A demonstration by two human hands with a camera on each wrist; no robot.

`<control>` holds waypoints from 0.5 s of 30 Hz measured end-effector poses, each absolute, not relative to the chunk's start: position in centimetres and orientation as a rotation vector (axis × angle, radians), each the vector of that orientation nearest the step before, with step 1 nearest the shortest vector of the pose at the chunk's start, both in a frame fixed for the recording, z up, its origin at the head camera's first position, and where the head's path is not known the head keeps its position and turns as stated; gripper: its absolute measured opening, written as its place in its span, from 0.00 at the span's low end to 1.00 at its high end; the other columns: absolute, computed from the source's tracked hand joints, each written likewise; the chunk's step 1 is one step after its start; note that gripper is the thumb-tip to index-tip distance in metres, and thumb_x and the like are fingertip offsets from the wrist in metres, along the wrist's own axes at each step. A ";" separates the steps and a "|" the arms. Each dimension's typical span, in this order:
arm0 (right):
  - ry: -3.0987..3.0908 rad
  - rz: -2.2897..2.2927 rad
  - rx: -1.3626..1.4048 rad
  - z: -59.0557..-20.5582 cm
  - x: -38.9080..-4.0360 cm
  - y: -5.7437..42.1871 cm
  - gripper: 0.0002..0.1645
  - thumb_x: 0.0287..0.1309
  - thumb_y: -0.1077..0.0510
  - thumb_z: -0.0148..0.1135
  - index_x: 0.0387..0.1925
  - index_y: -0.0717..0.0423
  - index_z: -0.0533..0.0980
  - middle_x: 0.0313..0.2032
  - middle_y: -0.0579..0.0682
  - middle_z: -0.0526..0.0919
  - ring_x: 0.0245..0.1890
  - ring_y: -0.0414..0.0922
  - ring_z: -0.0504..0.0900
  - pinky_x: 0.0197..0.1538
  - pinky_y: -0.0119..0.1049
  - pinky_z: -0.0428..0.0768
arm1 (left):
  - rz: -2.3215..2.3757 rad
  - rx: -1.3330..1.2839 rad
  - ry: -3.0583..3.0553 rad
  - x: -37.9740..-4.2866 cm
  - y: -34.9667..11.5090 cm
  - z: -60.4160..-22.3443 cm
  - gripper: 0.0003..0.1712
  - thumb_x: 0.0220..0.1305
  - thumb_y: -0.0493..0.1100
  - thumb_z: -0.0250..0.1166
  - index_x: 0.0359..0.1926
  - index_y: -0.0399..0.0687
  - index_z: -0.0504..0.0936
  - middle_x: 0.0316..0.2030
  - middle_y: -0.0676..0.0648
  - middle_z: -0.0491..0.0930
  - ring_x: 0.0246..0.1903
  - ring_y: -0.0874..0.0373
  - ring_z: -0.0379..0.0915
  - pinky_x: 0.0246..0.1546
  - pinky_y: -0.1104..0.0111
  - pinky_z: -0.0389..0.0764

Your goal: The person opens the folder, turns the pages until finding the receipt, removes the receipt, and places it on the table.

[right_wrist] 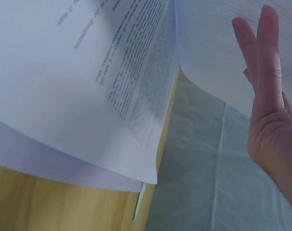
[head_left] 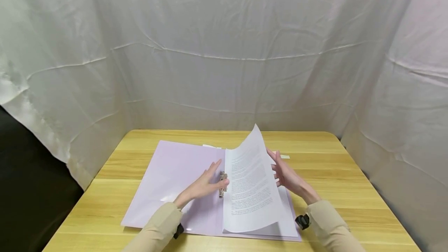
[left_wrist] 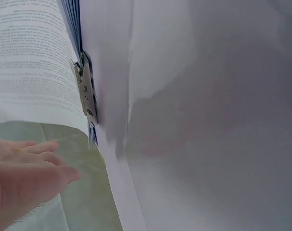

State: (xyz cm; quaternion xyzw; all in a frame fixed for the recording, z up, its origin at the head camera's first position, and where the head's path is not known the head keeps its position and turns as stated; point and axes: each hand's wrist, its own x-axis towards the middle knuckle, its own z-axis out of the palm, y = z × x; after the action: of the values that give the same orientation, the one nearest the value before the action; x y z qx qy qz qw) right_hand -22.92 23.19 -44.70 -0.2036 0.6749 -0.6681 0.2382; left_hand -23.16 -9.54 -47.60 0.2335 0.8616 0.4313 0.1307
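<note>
Left hand (head_left: pixel 203 186) near clip (head_left: pixel 221 193), fingers spread, gripping nothing. Right of clip, right hand (head_left: pixel 289 175) straight-fingered behind raised sheet (head_left: pixel 250 186), no pinch seen; loose support could let sheet flop.

Head feed, I see my wearer's left sleeve (head_left: pixel 154 226) plain beige, cloth creased, cuff loose | right sleeve (head_left: pixel 330 223) matching beige, a seam line across it | left wrist camera (head_left: pixel 179 231) small, black, partly hidden | right wrist camera (head_left: pixel 302 221) black, compact, with a shiny surface | left hand (head_left: pixel 202 186) bare | right hand (head_left: pixel 288 175) bare too
</note>
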 end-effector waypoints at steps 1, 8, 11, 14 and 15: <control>1.874 -1.813 -0.555 -44.6 -22.9 23.0 0.42 0.74 0.32 0.12 0.80 0.45 0.26 0.54 0.52 0.84 0.36 0.41 0.89 0.31 0.29 0.85 | 1.272 0.666 2.495 -23.1 -9.5 -47.5 0.55 0.69 0.65 0.59 0.81 0.44 0.43 0.80 0.34 0.41 0.80 0.35 0.31 0.78 0.37 0.35; 1.987 -1.730 -0.533 -44.4 -22.7 21.7 0.43 0.73 0.29 0.12 0.81 0.41 0.31 0.69 0.76 0.64 0.42 0.46 0.90 0.34 0.35 0.87 | 1.409 0.609 2.436 -22.9 -9.3 -47.2 0.51 0.69 0.63 0.60 0.81 0.52 0.44 0.81 0.39 0.43 0.80 0.35 0.37 0.74 0.31 0.45; 2.037 -1.692 -0.535 -44.4 -22.7 21.2 0.43 0.73 0.29 0.12 0.81 0.40 0.33 0.73 0.74 0.59 0.47 0.50 0.89 0.37 0.39 0.88 | 1.494 0.612 2.388 -23.0 -9.2 -47.2 0.50 0.71 0.59 0.61 0.81 0.49 0.45 0.81 0.41 0.46 0.80 0.38 0.39 0.74 0.33 0.47; 2.108 -1.639 -0.544 -44.5 -22.6 20.9 0.42 0.74 0.30 0.13 0.81 0.40 0.37 0.76 0.70 0.55 0.53 0.56 0.87 0.40 0.43 0.88 | 1.574 0.612 2.339 -23.1 -9.1 -47.2 0.48 0.72 0.56 0.61 0.80 0.45 0.46 0.80 0.40 0.47 0.80 0.39 0.39 0.76 0.35 0.47; 2.127 -1.624 -0.548 -44.5 -22.6 20.7 0.41 0.74 0.30 0.13 0.81 0.39 0.38 0.76 0.69 0.54 0.56 0.59 0.85 0.41 0.44 0.88 | 1.598 0.609 2.322 -23.1 -9.1 -47.2 0.48 0.72 0.55 0.60 0.80 0.44 0.46 0.80 0.40 0.47 0.80 0.39 0.38 0.76 0.37 0.47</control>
State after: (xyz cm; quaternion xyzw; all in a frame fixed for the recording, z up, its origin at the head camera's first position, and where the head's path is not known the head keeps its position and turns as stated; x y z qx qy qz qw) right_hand -22.59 20.73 -44.51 -0.1963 0.7623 -0.5820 0.2039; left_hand -23.11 -9.08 -47.16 0.2093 0.7985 0.5496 0.1283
